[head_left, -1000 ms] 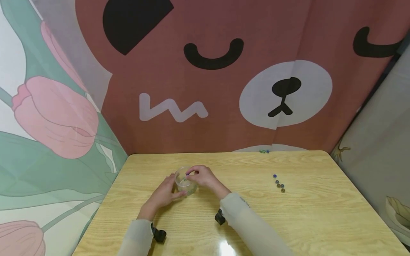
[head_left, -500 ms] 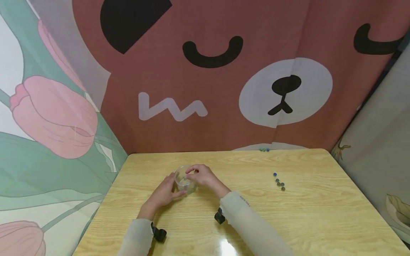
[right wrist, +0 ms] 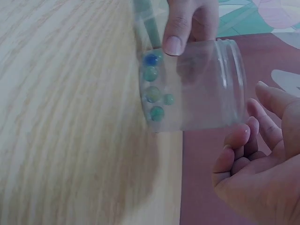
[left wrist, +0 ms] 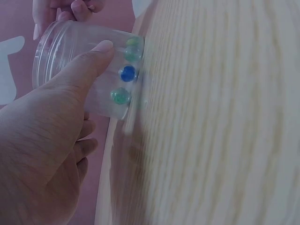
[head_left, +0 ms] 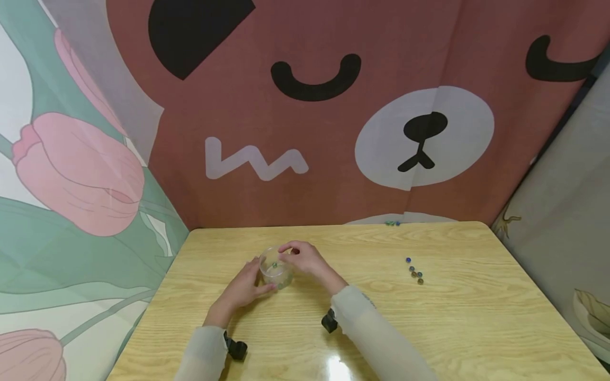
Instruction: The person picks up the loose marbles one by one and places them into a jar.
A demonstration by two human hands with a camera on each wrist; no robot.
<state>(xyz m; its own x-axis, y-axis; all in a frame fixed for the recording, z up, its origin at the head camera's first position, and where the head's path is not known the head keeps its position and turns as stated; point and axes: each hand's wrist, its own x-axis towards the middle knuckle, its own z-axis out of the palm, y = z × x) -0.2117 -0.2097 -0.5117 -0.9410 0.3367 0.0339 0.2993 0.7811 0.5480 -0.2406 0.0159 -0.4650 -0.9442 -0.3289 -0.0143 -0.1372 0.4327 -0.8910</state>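
Left hand (head_left: 242,290) grips the jar (right wrist: 201,103) between thumb and fingers, upright on the table (head_left: 286,333), marbles (right wrist: 157,113) at its bottom; right hand (head_left: 308,262) loosely curled beside its mouth, nothing visibly pinched, so a knuckle bump could tip it if the left grip slackens.

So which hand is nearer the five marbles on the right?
The right hand, left of those marbles, by the jar. The left hand, holding the jar, is farther left.
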